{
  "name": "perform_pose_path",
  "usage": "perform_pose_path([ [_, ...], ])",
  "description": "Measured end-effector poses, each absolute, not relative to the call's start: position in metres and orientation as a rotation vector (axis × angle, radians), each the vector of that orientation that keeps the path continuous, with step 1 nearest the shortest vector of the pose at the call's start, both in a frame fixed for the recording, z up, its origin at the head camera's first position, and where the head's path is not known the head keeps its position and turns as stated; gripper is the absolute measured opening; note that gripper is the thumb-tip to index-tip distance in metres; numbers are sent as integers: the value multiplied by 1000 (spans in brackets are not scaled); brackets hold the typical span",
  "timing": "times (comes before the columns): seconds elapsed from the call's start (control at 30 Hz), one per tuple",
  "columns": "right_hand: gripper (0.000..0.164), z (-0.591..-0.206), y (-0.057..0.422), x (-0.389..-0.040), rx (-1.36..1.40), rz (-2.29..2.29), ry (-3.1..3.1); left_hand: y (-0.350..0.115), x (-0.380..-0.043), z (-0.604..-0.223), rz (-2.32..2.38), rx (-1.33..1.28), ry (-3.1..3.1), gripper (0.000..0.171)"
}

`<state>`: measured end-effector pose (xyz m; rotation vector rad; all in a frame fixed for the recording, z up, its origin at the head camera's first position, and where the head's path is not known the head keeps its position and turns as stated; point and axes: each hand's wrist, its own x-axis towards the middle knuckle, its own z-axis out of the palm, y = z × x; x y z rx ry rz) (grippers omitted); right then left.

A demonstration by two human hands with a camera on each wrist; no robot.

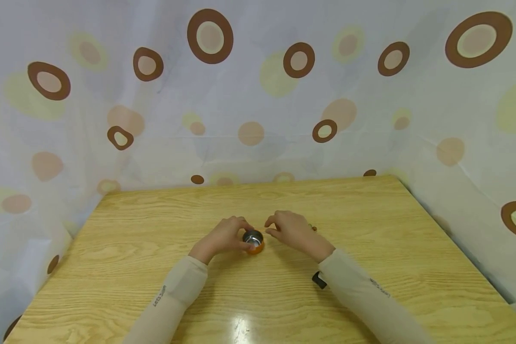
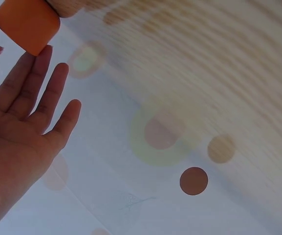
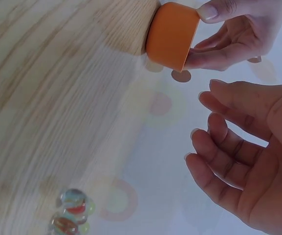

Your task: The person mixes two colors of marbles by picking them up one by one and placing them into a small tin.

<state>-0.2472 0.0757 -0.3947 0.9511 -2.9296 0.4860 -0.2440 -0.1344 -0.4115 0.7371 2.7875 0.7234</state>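
Observation:
A small orange cup [image 1: 253, 249] with a shiny metal inside stands on the table, its mouth facing up. My left hand [image 1: 224, 235] grips it by the rim from the left, thumb on the near side and fingers on the far side. My right hand [image 1: 293, 230] hovers just right of the cup, its fingers loosely bent and apart from it. Nothing shows between those fingers in the right wrist view. Several glass marbles [image 3: 74, 201] lie on the table beyond the right hand; in the head view that hand partly hides them.
The wooden table [image 1: 155, 210] reaches back to a spotted cloth [image 1: 249, 162] that hangs behind and at both sides. A small black object [image 1: 319, 280] shows beside the right sleeve, partly covered by it.

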Motion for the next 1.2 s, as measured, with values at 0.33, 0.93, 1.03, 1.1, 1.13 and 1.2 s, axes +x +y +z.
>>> perform_pose_path([
  [0.33, 19, -393, 105, -245, 901, 514, -2938, -135, -242, -413, 737, 764, 2789, 39],
  [0.93, 16, -397, 157, -247, 765, 502, -2974, -134, -242, -412, 752, 764, 2775, 42],
  [1.03, 15, -398, 165, -245, 742, 504, -2987, -134, -242, -411, 750, 757, 2776, 43],
  [1.1, 14, -400, 169, -244, 729, 501, -2995, -134, -242, -411, 756, 752, 2776, 43],
  [1.13, 13, -400, 171, -244, 722, 499, -2999, -134, -241, -410, 758, 749, 2776, 42],
  [1.2, 12, -401, 175, -244, 715, 492, -3004, -135, -241, -410, 759, 741, 2775, 42],
])
